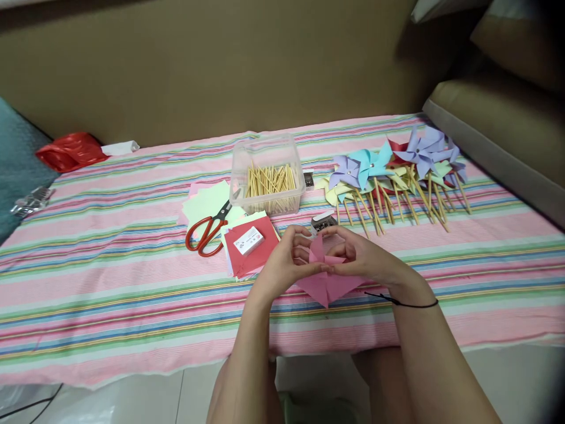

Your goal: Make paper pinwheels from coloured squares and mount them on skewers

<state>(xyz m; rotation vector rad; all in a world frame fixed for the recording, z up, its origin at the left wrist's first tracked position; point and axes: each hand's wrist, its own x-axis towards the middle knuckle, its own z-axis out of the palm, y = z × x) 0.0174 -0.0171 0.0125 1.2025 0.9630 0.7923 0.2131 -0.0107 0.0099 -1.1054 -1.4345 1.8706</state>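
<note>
A pink paper pinwheel [327, 287], cut and partly folded in, is held between my two hands over the striped cloth. My left hand [293, 259] has its thumb pressed on the paper's middle, with the fingers curled behind. From the other side my right hand [359, 253] pinches the pinwheel, its thumb meeting the left thumb at the centre and its index finger at an upright pink flap. Just beyond the fingers sits a small open box of metal pins [323, 221]. Left of my hands, a small white box [248, 241] lies on a stack of red and other coloured paper [265, 231].
Red-handled scissors [207, 235] rest on pale green paper [203, 206]. Behind stands a clear plastic tub [267, 176] of short wooden sticks. Finished pinwheels on sticks [371, 168] lie piled at the right. A red plastic bag [73, 152] is at the far left, before a brown backrest [212, 70].
</note>
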